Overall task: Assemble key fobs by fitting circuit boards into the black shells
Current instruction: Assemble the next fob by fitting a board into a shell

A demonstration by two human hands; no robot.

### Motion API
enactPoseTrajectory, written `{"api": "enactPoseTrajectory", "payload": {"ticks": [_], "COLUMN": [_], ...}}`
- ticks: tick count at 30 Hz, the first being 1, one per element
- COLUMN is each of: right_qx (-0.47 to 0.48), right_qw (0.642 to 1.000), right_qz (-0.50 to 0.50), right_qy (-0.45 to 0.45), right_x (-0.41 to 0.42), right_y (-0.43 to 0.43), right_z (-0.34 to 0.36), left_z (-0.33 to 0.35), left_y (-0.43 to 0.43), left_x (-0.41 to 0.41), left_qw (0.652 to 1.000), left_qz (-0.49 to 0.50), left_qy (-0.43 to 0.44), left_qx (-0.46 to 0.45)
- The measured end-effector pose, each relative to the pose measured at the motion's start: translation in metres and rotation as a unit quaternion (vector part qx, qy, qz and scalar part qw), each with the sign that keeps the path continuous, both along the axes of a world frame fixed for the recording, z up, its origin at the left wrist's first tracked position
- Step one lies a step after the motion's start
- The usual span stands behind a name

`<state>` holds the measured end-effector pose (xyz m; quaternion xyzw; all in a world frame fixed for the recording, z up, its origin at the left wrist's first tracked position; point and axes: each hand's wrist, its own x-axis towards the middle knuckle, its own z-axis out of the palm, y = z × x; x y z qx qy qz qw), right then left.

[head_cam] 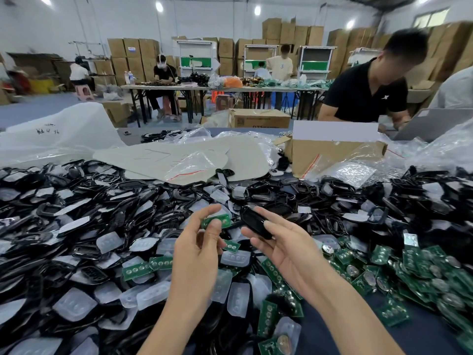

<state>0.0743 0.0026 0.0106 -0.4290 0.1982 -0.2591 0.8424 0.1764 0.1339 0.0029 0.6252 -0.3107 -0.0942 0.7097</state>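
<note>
Left hand [197, 254] pinches a green rectangular circuit board [217, 221]; right hand [289, 252] holds a glossy black plastic shell [256, 222] between thumb and fingers — board not yet fitted.

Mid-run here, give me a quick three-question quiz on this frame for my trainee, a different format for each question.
1. True or false: the left hand pinches a green circuit board.
2. What does the right hand hold?
A. a clear button pad
B. a black shell
C. a coin cell
3. Fill in: the heap of loose boards lies on the person's ___ side.

Key: 1 true; 2 B; 3 right.
</note>
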Motion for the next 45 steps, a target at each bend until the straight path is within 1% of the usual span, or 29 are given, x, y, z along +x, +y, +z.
{"api": "enactPoseTrajectory", "payload": {"ticks": [4, 8, 12, 16, 23, 27, 38, 45], "right_qx": [-0.044, -0.119, -0.194, -0.233, -0.286, -0.307, -0.325, -0.327], "right_qw": [0.999, 0.993, 0.981, 0.972, 0.958, 0.951, 0.944, 0.944], "right_qz": [0.008, -0.003, -0.004, 0.012, 0.005, -0.001, -0.01, -0.011], "right_qy": [-0.003, 0.002, 0.015, 0.013, 0.025, 0.035, 0.05, 0.043], "right_x": [0.002, 0.005, 0.005, 0.004, 0.005, 0.006, 0.006, 0.007], "right_y": [0.004, 0.005, 0.011, 0.017, 0.022, 0.023, 0.023, 0.023], "right_z": [-0.007, -0.012, -0.013, -0.014, -0.014, -0.016, -0.02, -0.022], "left_z": [-0.003, -0.004, -0.005, -0.007, -0.009, -0.009, -0.008, -0.009], "left_y": [-0.002, -0.004, -0.005, -0.007, -0.007, -0.007, -0.007, -0.008], "left_x": [0.0, -0.002, -0.002, -0.004, -0.004, -0.005, -0.008, -0.011], "left_qw": [1.0, 0.999, 0.999, 0.998, 0.998, 0.998, 0.997, 0.985], "left_qz": [0.009, 0.031, 0.036, 0.044, 0.041, 0.041, 0.03, 0.096], "left_qy": [-0.006, 0.017, -0.014, -0.033, -0.036, -0.041, -0.055, -0.134], "left_qx": [0.014, 0.002, 0.016, 0.03, 0.035, 0.039, 0.04, 0.057]}}
